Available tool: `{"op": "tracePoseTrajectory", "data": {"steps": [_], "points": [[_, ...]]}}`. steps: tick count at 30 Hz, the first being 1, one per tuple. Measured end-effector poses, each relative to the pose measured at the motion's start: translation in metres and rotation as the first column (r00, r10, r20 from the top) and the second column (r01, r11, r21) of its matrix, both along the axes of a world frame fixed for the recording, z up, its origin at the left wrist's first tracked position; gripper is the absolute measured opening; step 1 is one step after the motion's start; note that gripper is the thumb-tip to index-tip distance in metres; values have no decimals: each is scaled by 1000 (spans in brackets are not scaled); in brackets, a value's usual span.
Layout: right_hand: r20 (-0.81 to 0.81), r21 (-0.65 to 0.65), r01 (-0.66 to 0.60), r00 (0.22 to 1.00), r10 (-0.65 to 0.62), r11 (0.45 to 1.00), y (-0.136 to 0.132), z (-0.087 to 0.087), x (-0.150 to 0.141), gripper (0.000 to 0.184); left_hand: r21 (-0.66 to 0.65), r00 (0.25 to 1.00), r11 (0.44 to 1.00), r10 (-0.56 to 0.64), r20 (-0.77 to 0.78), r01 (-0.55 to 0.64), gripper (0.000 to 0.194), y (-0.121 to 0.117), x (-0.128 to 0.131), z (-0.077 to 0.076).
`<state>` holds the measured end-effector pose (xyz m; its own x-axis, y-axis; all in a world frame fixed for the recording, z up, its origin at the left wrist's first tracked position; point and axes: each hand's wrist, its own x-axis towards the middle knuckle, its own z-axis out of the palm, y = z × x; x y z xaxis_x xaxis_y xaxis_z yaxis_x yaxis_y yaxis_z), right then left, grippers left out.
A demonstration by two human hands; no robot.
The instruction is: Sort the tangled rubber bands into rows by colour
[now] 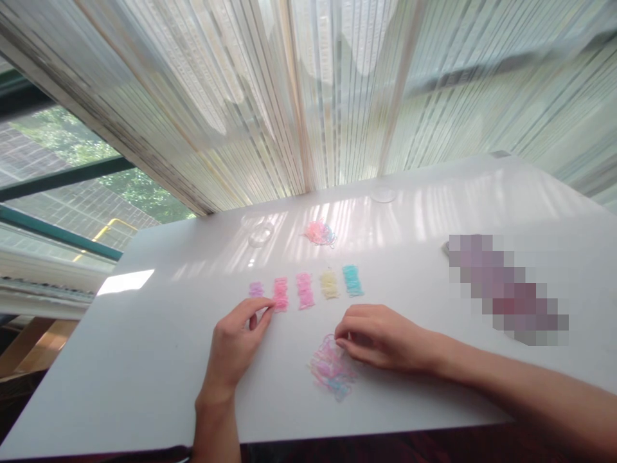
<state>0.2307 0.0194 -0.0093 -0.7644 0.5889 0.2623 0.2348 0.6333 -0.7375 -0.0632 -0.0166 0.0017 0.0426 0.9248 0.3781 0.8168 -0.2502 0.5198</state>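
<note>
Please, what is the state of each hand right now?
Left hand: pinched closed beside bright pink elastic bands; whether holding one, unclear.
Right hand: curled at mixed elastic band pile; whether holding any, unclear.

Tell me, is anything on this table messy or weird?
Yes: a blocky, blurred patch on the right hides whatever is underneath. Also, the tangled pile of thin bands by the right hand looks messy compared with the five neat color groups. Nothing looks clearly broken.

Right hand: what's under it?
By the right hand's fingers, the edge of the mixed band pile shows, with white table around. Whatever the hand itself covers can't be seen.
</note>
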Motion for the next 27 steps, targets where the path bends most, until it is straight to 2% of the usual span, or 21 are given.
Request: {"op": "tracePoseTrajectory", "data": {"steps": [15,21,25,27], "points": [[14,9,-4,1000,4,1000,0,0,0,20,3,998,999,38,-57,-38,15,2,0,-2],[32,14,-6,999,5,1000,0,-1,1,19,47,994,996,74,-78,-71,16,3,0,-4],[60,32,0,998,-2,999,0,2,2,16,84,994,994,79,-75,-72,16,-4,4,-2],[82,39,-4,997,1,999,1,4,3,16,71,998,997,32,-51,-29,16,-12,10,1]]}}
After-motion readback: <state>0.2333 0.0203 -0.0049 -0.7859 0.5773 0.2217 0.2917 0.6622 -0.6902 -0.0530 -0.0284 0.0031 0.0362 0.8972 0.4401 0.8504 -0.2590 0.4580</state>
